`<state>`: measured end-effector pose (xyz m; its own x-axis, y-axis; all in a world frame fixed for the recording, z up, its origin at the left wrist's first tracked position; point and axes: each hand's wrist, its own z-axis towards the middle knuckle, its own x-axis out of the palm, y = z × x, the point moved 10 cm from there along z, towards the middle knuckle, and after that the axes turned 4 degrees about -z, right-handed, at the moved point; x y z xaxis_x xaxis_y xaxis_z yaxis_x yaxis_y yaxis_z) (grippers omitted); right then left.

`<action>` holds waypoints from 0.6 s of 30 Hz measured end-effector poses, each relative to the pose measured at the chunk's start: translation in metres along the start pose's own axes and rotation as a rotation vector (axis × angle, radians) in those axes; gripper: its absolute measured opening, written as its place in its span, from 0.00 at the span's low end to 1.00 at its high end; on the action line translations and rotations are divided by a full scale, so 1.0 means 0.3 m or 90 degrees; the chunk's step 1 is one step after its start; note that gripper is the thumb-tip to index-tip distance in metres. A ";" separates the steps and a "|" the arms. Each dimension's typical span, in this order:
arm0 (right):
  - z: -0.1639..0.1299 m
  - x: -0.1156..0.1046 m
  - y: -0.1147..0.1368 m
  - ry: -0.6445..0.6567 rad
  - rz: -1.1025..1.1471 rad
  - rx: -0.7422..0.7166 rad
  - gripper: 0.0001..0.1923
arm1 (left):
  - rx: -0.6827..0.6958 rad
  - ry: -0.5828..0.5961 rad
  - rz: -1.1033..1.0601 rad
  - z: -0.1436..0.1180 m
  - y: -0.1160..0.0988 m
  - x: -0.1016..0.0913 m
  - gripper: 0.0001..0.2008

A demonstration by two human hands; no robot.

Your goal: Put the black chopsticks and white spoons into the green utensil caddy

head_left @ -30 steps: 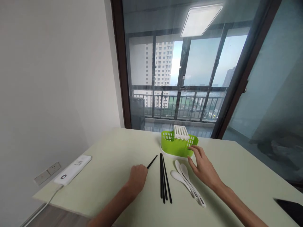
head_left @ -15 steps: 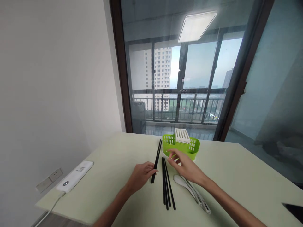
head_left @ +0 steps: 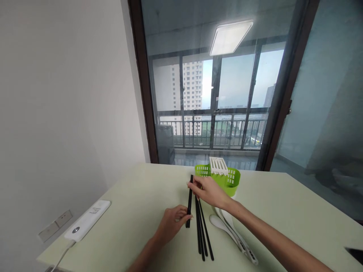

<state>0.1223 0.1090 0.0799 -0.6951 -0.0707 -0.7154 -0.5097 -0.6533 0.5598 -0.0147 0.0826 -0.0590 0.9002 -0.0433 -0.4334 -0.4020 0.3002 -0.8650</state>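
Observation:
A pair of black chopsticks (head_left: 190,200) is held between both my hands. My left hand (head_left: 173,223) pinches them near their lower end, thumb across the front. Around their upper end, the fingers of my right hand (head_left: 204,190) are closed. Several more black chopsticks (head_left: 202,234) lie loosely side by side on the table just right of the held pair. White spoons (head_left: 227,228) rest beneath and beside my right forearm. Behind my right hand stands a green utensil basket (head_left: 232,184) with a white slatted part (head_left: 218,166) on top; my hand hides some of its front.
On the pale table (head_left: 127,215), a white power bank (head_left: 87,220) with a cable lies at the left edge. A wall with a socket (head_left: 55,225) borders that side. Glass doors (head_left: 221,94) rise beyond the far edge. Something dark (head_left: 354,254) pokes in at right.
My right hand has moved left from the basket's front onto the upper end of the chopsticks. The held chopsticks now look more upright and closer together. The view has shifted slightly.

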 end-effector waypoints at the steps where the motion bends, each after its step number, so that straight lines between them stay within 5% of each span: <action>1: -0.003 -0.003 -0.003 0.000 -0.004 0.004 0.18 | -0.004 0.007 0.013 0.000 0.011 0.006 0.14; 10: 0.020 -0.054 -0.025 -0.043 -0.099 0.043 0.16 | -0.005 -0.005 0.012 0.029 0.052 0.004 0.14; 18: 0.152 -0.451 -0.057 -0.209 -0.234 0.093 0.20 | 0.004 -0.170 0.001 0.046 0.119 -0.106 0.18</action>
<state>0.2018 0.1641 0.1862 -0.5679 0.3996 -0.7196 -0.7992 -0.4768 0.3659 -0.0554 0.1080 -0.0727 0.9121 0.2099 -0.3521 -0.4033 0.3054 -0.8626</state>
